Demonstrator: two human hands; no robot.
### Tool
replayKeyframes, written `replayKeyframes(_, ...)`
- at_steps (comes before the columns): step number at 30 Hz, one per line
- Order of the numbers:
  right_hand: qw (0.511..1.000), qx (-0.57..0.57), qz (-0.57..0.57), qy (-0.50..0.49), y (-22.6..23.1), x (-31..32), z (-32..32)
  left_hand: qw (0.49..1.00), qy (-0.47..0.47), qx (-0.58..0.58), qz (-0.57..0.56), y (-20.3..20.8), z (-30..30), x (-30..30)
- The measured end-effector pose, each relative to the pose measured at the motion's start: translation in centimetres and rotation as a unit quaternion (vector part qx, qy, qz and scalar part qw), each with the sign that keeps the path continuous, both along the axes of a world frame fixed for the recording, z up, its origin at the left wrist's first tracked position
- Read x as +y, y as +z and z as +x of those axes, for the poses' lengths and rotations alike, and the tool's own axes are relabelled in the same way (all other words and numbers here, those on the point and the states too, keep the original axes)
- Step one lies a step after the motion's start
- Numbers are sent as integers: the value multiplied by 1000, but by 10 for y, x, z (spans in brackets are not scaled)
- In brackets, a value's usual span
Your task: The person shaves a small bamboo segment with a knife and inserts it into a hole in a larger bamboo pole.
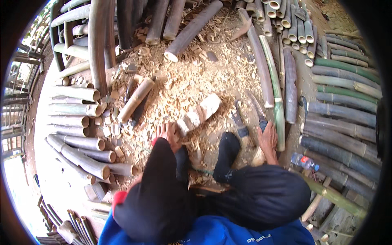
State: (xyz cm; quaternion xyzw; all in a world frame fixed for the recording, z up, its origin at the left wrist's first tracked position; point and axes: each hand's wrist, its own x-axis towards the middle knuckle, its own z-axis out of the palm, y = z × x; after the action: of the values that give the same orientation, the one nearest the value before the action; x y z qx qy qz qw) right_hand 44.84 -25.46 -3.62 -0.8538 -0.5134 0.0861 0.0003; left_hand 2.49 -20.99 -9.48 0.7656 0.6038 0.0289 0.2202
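Left of the green bamboo pole [278, 100] are a pale block [196, 116] and, closer, a knife [256, 105], handle [263, 123] clasped in the right hand [268, 138], seemingly for control, while the left hand [168, 136], grip unclear, perhaps steadies the block.

Dark-handled knife [257, 108] at right, angled forward-left, pale block [209, 106] lying diagonally, centre
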Motion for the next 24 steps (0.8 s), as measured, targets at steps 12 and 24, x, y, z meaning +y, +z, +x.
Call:
replayKeyframes(12,988,-25,-21,150,-65,97,-46,994,10,-85,61,4,37,219)
replayKeyframes(24,981,38,-144,128,-51,49,-25,987,159,-1,-15,14,81,437)
